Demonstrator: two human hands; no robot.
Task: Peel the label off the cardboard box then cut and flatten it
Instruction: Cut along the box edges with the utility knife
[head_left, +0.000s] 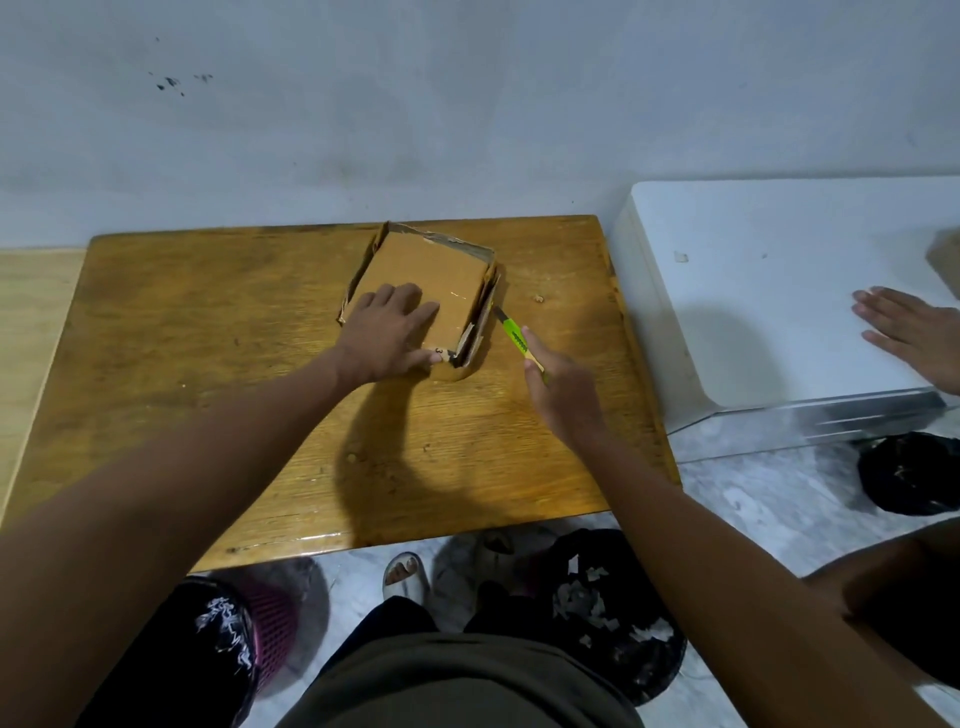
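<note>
A shallow brown cardboard box (434, 278) lies open side up on the wooden table (208, 364), near its far edge. My left hand (387, 332) presses flat on the box's near part, fingers spread. My right hand (558, 392) grips a green utility knife (517, 338). Its blade tip points at the box's right wall, which looks split and folded outward. I cannot tell whether the blade touches the cardboard.
A white appliance (753, 291) stands right of the table, with another person's hand (914, 335) resting on it. Under the table's near edge sit a black bag of paper scraps (608, 613), a purple basket (270, 618) and a sandalled foot (405, 574). Another black bag (909, 473) lies at right.
</note>
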